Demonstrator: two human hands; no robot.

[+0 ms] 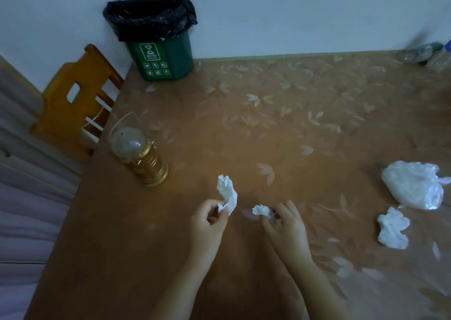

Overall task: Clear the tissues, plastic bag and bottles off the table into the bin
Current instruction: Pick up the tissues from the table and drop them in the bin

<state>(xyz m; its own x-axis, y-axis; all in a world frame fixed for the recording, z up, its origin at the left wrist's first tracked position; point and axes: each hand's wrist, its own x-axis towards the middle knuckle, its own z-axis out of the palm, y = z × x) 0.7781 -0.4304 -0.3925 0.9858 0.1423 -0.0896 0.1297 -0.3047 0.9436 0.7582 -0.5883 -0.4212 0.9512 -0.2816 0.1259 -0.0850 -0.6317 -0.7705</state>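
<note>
My left hand (210, 218) pinches a crumpled white tissue (227, 192) that stands up from its fingers, just above the table. Beside it my right hand (284, 223) grips a smaller tissue wad (262, 209) low over the brown tablecloth. A third crumpled tissue (392, 229) lies at the right, and a white plastic bag (412, 184) sits just behind it. Clear plastic bottles (429, 54) lie blurred at the far right corner. The green bin (162, 55) with a black liner stands on the table's far left corner.
A gold lantern (139, 153) with a clear dome stands near the table's left edge. An orange wooden chair (75, 102) is pushed against that edge. The table (268, 124) backs onto a pale wall.
</note>
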